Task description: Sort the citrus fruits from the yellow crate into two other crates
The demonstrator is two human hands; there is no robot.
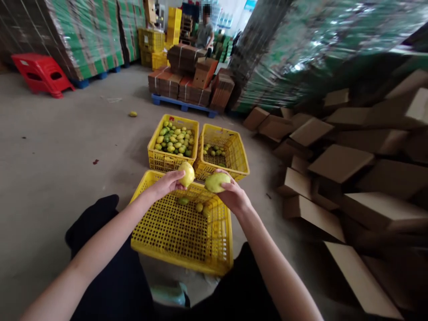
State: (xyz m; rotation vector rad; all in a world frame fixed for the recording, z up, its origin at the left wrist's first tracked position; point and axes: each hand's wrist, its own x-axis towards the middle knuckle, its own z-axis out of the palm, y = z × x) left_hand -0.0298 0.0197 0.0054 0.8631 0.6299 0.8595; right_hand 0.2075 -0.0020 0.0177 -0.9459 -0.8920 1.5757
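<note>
My left hand (pixel 174 182) grips a yellow lemon (pixel 186 174), fingers wrapped around its left side. In my right hand (pixel 234 192) is a greener lemon (pixel 216 182), held from the right. Both fruits are up in the air, a short gap between them. Below them stands a yellow plastic crate (pixel 167 236) with perforated floor and a few lemons (pixel 199 207) at its far end. Beyond it, a left crate (pixel 156 156) is heaped with yellow and green lemons (pixel 177 140). The right crate (pixel 239 154) beside it has several lemons (pixel 214 150) at its far left.
Empty-looking cardboard boxes (pixel 341 162) pile up on the right. A blue pallet (pixel 183 104) carries bundled flat cartons (pixel 167 82), with a person (pixel 204 33) behind. One lemon (pixel 133 114) lies on the floor. A red stool (pixel 42 73) stands far left, near wrapped stacks (pixel 90 35).
</note>
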